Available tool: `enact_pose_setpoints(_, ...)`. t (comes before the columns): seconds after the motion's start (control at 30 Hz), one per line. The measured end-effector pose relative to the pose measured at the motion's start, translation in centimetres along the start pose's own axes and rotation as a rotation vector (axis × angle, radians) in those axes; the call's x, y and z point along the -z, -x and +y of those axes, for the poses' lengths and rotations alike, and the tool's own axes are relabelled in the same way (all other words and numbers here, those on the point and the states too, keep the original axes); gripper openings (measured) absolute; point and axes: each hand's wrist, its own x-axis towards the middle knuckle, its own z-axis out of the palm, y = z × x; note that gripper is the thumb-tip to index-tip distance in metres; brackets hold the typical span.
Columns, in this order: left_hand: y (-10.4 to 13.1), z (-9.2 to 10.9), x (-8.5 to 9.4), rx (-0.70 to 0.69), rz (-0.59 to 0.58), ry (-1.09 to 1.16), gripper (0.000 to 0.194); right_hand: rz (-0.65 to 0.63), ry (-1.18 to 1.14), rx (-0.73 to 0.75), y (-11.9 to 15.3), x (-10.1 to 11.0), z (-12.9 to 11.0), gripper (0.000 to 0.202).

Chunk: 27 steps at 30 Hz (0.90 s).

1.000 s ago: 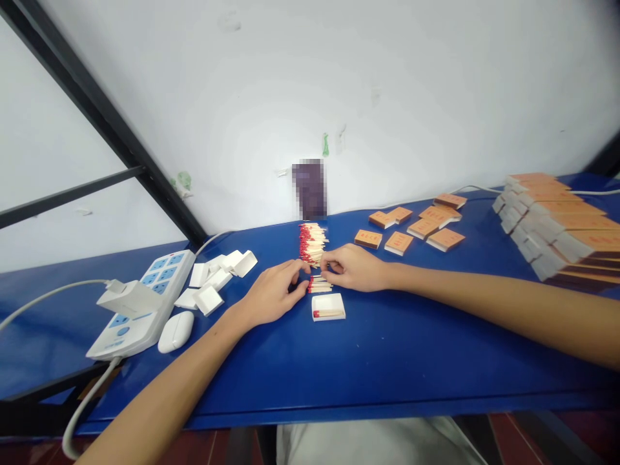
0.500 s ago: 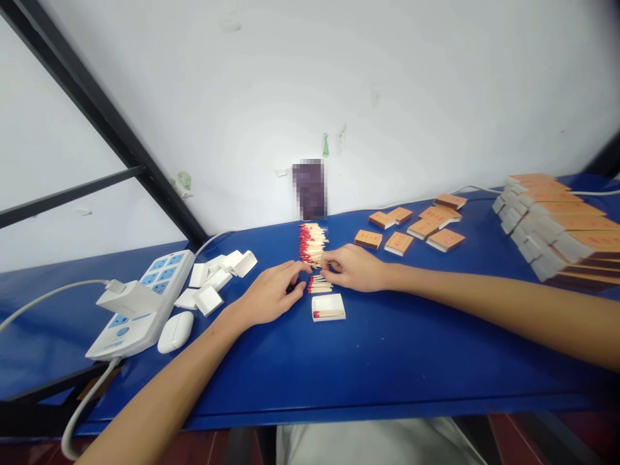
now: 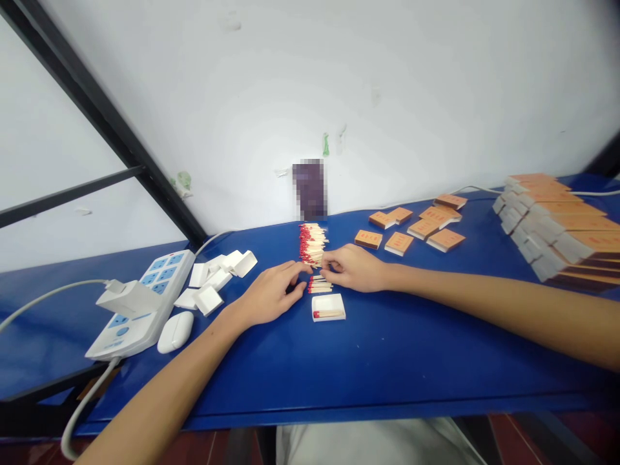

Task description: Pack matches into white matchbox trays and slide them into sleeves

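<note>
A long pile of red-headed matches (image 3: 313, 244) lies on the blue table, heads to the left. My left hand (image 3: 274, 292) rests left of it, forefinger at the pile's near end, thumb apart from that finger. From the right, my right hand (image 3: 356, 268) reaches the same end with curled fingers pressed together; what is between the tips is hidden. Just below the fingertips, a small group of matches (image 3: 320, 285) lies apart from the pile. Nearer me sits a white matchbox tray (image 3: 334, 304) with a few matches along its near side.
Several white matchbox trays (image 3: 216, 281) lie at left, beside a white earbud case (image 3: 175, 332) and a power strip (image 3: 157, 313) with a plugged-in charger (image 3: 128, 303). Orange matchbox sleeves (image 3: 423, 228) are scattered at right, before a stacked heap of matchboxes (image 3: 564, 226). A wall (image 3: 411, 97) rises behind.
</note>
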Motion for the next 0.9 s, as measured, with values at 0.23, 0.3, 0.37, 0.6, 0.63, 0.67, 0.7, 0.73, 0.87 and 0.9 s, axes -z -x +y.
enact_pose_setpoints(0.23, -0.02, 0.05, 0.08, -0.009, -0.002, -0.004, 0.026, -0.012, -0.01, -0.009, 0.06, 0.17, -0.15, 0.021)
enact_pose_setpoints(0.3, -0.04, 0.05, 0.07, -0.011, -0.003, -0.01, 0.026, -0.018, -0.011, -0.013, 0.06, 0.2, -0.16, 0.021)
enact_pose_setpoints(0.37, -0.04, 0.05, 0.05, -0.014, -0.005, -0.013, 0.026, -0.021, -0.013, -0.013, 0.05, 0.2, -0.14, 0.021)
enact_pose_setpoints(0.6, -0.04, 0.07, 0.06, -0.004, -0.009, -0.015, 0.026, -0.018, -0.024, -0.004, 0.02, 0.05, 0.01, 0.02)
enact_pose_setpoints(0.63, -0.05, 0.07, 0.07, -0.003, -0.01, -0.015, 0.026, -0.02, -0.026, -0.003, 0.01, 0.03, 0.02, 0.021)
enact_pose_setpoints(0.67, -0.05, 0.08, 0.07, -0.004, -0.009, -0.015, 0.026, -0.021, -0.027, -0.003, 0.01, 0.02, 0.02, 0.021)
enact_pose_setpoints(0.7, -0.06, 0.09, 0.06, -0.005, -0.008, -0.015, 0.026, -0.022, -0.027, -0.002, 0.01, 0.02, 0.02, 0.021)
enact_pose_setpoints(0.73, -0.06, 0.09, 0.06, -0.008, -0.006, -0.014, 0.026, -0.022, -0.027, 0.0, 0.02, 0.03, 0.01, 0.021)
enact_pose_setpoints(0.87, -0.05, 0.11, 0.06, -0.018, 0.003, -0.01, 0.026, -0.019, -0.028, 0.011, 0.05, 0.12, -0.06, 0.023)
enact_pose_setpoints(0.9, -0.05, 0.11, 0.07, -0.02, 0.004, -0.008, 0.026, -0.02, -0.03, 0.012, 0.06, 0.15, -0.08, 0.024)
